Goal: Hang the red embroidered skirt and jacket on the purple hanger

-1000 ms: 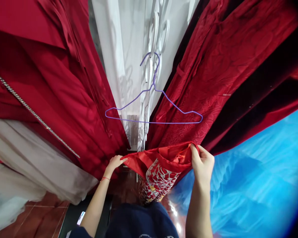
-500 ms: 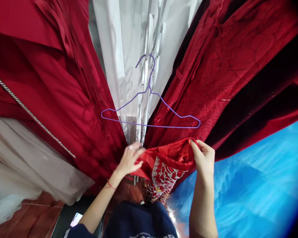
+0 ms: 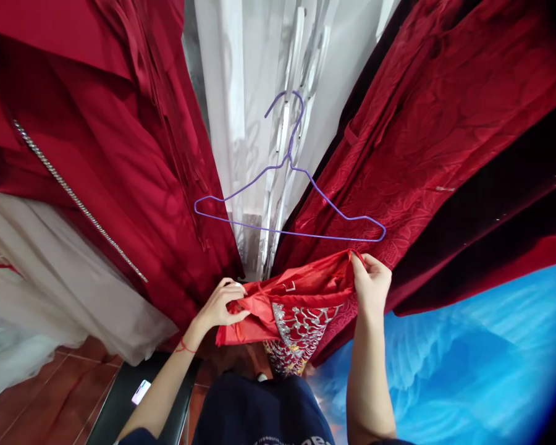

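Red satin: a small red garment [image 3: 301,296] with silver embroidery, held up between both hands, just below a purple wire hanger [image 3: 290,204]
Left hand [image 3: 222,304]: fingers curled and pinching the garment's left edge
Right hand [image 3: 371,285]: fingertips pinched on the garment's upper right corner, held higher than the left
Garment's lie: its top edge runs left to right, tilted up toward the right; the embroidered panel hangs down toward the person
Hanger: hooked on white metalwork [image 3: 282,123], its bar level, apart from the garment
Around: red satin dress [image 3: 120,154] with a rhinestone strap [image 3: 74,198] on the left, dark red brocade dress [image 3: 421,142] on the right, blue fabric [image 3: 467,358] lower right, a phone [image 3: 141,392] on a black stool
Risk: the satin looks slippery, so a light pinch could let a corner drop; the thin wire could snag the embroidery
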The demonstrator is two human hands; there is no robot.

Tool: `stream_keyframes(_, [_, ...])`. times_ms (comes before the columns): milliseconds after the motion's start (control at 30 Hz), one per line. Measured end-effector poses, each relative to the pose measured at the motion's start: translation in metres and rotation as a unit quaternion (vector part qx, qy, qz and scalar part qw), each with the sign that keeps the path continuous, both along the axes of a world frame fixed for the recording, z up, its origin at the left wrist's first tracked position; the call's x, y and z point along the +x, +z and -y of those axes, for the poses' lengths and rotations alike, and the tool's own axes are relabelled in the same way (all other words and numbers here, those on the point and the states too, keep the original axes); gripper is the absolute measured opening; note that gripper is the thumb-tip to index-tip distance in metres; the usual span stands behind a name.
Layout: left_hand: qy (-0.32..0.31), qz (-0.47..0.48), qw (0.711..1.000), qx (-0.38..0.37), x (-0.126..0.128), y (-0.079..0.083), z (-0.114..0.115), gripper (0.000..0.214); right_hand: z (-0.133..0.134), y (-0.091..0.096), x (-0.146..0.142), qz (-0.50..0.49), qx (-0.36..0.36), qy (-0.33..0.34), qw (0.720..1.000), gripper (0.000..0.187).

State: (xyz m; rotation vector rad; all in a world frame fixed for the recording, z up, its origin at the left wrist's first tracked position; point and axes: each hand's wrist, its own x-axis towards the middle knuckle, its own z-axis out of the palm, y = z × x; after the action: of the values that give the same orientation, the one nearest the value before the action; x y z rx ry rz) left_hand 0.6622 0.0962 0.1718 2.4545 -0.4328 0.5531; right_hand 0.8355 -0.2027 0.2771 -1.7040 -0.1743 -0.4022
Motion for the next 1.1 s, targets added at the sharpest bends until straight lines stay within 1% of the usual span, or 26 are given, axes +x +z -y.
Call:
stream_keyframes(67, [0.006,-0.031,0.997,0.067,-0.005,0.017,-0.009,0.023,-0.009,0.001,-0.001,-0.005,0.001,0.017,1.000,0.040])
stream_keyframes(100, [0.012,-0.043,0.994,0.098,-0.005,0.021,-0.010,0.024,-0.013,0.002,-0.003,-0.005,0.003,0.023,1.000,0.040])
stream_keyframes(167, [0.031,-0.037,0.990,0.136,-0.003,0.019,-0.007,0.028,-0.022,0.006,-0.009,-0.004,0.013,0.037,0.999,0.040])
stream_keyframes(233, [0.058,0.009,0.988,0.142,0.004,0.009,-0.002,0.026,-0.029,0.011,-0.016,-0.004,0.022,0.061,0.998,0.039])
stream_keyframes(300, [0.097,0.075,0.988,0.099,0.014,-0.003,0.000,0.023,-0.033,0.014,-0.021,-0.001,0.019,0.086,0.996,0.039])
stream_keyframes(333, [0.124,0.107,0.985,0.055,0.019,-0.006,-0.001,0.029,-0.034,0.015,-0.023,0.001,0.013,0.099,0.995,0.039])
stream_keyframes(400, [0.169,0.151,0.973,-0.040,0.031,-0.006,-0.004,0.043,-0.034,0.016,-0.026,0.004,-0.003,0.121,0.993,0.040])
stream_keyframes(433, [0.171,0.160,0.970,-0.070,0.038,-0.003,-0.005,0.049,-0.033,0.016,-0.026,0.006,-0.011,0.128,0.992,0.040])
stream_keyframes(467, [0.154,0.161,0.972,-0.080,0.045,0.002,-0.004,0.052,-0.033,0.016,-0.027,0.007,-0.019,0.134,0.991,0.039])
stream_keyframes(500, [0.119,0.152,0.979,-0.069,0.052,0.007,-0.001,0.054,-0.032,0.016,-0.028,0.009,-0.025,0.136,0.990,0.039])
stream_keyframes(567, [0.022,0.125,0.992,-0.007,0.064,0.015,0.013,0.054,-0.032,0.017,-0.029,0.014,-0.030,0.132,0.991,0.041])
stream_keyframes(600, [-0.017,0.113,0.993,0.026,0.069,0.017,0.022,0.052,-0.032,0.018,-0.030,0.015,-0.030,0.126,0.992,0.041])
stream_keyframes(633, [-0.040,0.103,0.993,0.048,0.073,0.017,0.032,0.049,-0.032,0.018,-0.031,0.015,-0.028,0.117,0.993,0.042])
stream_keyframes(700, [-0.063,0.087,0.992,0.069,0.077,0.011,0.049,0.036,-0.029,0.018,-0.032,0.012,-0.018,0.088,0.996,0.044])
stream_keyframes(767, [-0.071,0.072,0.993,0.066,0.077,0.003,0.053,0.020,-0.021,0.017,-0.032,0.007,0.003,0.043,0.999,0.044])
stream_keyframes(800, [-0.071,0.067,0.993,0.060,0.075,0.000,0.048,0.015,-0.016,0.016,-0.031,0.003,0.018,0.019,1.000,0.043])
stream_keyframes(867, [-0.052,0.063,0.996,0.046,0.069,-0.002,0.027,0.022,-0.003,0.014,-0.028,-0.004,0.047,-0.018,0.999,0.041])
stream_keyframes(933, [-0.004,0.065,0.997,0.032,0.062,0.002,-0.005,0.031,0.009,0.011,-0.024,-0.007,0.066,-0.038,0.997,0.039])
stream_keyframes(1000, [0.057,0.045,0.997,0.028,0.054,0.007,-0.040,0.036,0.016,0.008,-0.022,-0.007,0.073,-0.048,0.996,0.039])
stream_keyframes(1033, [0.088,0.019,0.996,0.030,0.049,0.008,-0.055,0.038,0.018,0.007,-0.021,-0.007,0.074,-0.051,0.996,0.039])
stream_keyframes(1067, [0.107,-0.027,0.993,0.031,0.044,0.009,-0.069,0.038,0.018,0.006,-0.020,-0.008,0.075,-0.052,0.996,0.038])
stream_keyframes(1100, [0.109,-0.101,0.989,0.028,0.040,0.007,-0.080,0.038,0.017,0.005,-0.019,-0.010,0.075,-0.049,0.996,0.038])
